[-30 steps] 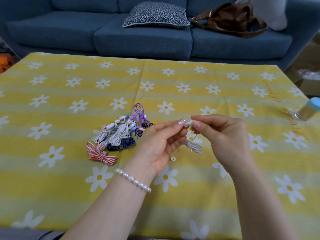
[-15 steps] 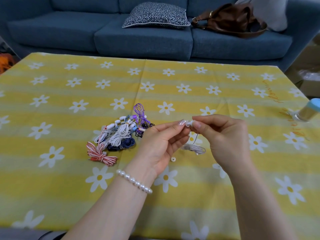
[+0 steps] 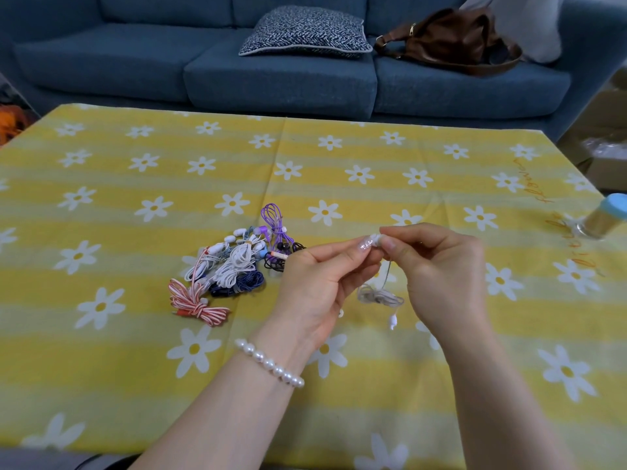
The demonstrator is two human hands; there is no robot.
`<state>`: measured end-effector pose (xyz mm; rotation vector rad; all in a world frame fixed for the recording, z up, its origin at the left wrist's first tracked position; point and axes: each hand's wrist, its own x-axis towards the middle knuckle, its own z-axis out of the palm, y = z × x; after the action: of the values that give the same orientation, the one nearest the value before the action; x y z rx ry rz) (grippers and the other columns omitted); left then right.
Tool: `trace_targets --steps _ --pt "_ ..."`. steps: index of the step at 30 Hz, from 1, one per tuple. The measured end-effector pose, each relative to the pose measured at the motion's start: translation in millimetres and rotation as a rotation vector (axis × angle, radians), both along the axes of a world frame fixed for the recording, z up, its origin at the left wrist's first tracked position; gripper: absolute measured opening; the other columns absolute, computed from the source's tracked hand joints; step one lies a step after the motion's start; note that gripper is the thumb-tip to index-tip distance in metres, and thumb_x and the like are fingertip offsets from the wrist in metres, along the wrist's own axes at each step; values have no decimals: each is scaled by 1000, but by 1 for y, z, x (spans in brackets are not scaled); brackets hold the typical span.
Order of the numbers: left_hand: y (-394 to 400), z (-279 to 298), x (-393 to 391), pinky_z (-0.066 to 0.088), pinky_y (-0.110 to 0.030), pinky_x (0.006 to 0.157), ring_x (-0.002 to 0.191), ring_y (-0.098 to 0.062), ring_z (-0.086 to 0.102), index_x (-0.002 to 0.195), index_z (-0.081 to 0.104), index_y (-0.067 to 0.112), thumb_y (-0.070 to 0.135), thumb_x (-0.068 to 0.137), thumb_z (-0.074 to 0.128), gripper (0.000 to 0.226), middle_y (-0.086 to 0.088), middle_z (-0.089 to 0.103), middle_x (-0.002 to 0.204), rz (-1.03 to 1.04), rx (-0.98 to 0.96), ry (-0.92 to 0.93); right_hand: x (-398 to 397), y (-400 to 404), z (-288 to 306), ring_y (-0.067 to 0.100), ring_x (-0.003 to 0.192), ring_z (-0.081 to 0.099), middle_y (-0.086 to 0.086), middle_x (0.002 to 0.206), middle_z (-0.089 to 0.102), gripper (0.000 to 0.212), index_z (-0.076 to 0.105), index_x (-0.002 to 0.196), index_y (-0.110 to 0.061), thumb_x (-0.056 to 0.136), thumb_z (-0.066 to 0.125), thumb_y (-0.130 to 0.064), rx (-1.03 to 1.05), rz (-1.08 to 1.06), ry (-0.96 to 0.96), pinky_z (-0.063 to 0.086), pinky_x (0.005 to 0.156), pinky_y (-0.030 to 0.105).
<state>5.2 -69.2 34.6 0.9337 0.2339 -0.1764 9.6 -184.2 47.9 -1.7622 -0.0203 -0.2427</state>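
Both hands are up over the table (image 3: 142,374), meeting tip to tip on one white earbud (image 3: 374,239). The left hand (image 3: 315,283) pinches it btwn thumb & forefinger, other fingers loosely curled under. The right hand (image 3: 444,276) does the same from the other side, thumb & forefinger tight on the bud, the rest folded in. So neither hand is open; each has hold of the same small piece.

The bud sits in the air, right btwn the two hands. Its cable (image 3: 380,295) hangs below in a bunched grey-white coil, clear of the cloth as far as I can tell, w/ the second bud (image 3: 393,322) dangling lowest. A small white bit (image 3: 340,313), maybe an ear tip, lies on the cloth just under the left hand; too small to be sure. The other sets are in a pile (image 3: 237,266) to the left, well apart from this one.

Looks to me like the fiddly step: working the bud's end, tip on or off, can't say which. Next move prob. wants a tiny twist or pull w/ fingertips only, one hand steadying the bud body, the other doing the work, and no jerking, else the coil swings or the piece pops away. A jar (image 3: 604,218) lies at the far right edge, out of it.
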Motion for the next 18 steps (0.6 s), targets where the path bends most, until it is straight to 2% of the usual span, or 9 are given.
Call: trace_targets --steps 5,8,12,15,18 --pt "-3 -3 -2 56 -21 72 70 -12 68 84 72 2 -2 80 60 13 -7 72 72 9 101 -50 0 -1 -2 -3 62 62 -18 58 65 30 66 68 -31 79 68 -3 -55 -34 -7 47 63 8" --pt "0 -2 -1 55 -22 74 74 -12 69 86 72 5 2 83 58 15 -6 73 76 -18 151 -99 1 -3 -1 1 63 65 -12 59 68 24 68 71 -23 79 66 0 47 -21 12 49 63 10" --pt "6 4 1 57 -22 68 70 -13 70 80 69 7 3 84 56 14 -6 72 74 -25 97 -86 2 -8 -1 17 72 70 1 70 73 18 72 75 -16 79 65 0 214 32 70 57 76 28" --pt "9 7 3 56 -22 60 61 -12 68 77 67 6 5 74 61 6 -5 70 66 -52 52 -36 2 -10 -1 23 74 69 6 73 73 15 74 72 -17 76 68 -4 254 102 93 55 82 38" --pt "10 7 3 56 -21 55 53 -10 66 71 65 6 7 61 63 10 -5 68 60 -79 -3 27 1 -9 0 20 71 68 5 68 72 8 75 71 -17 66 75 -12 288 164 100 55 80 34"
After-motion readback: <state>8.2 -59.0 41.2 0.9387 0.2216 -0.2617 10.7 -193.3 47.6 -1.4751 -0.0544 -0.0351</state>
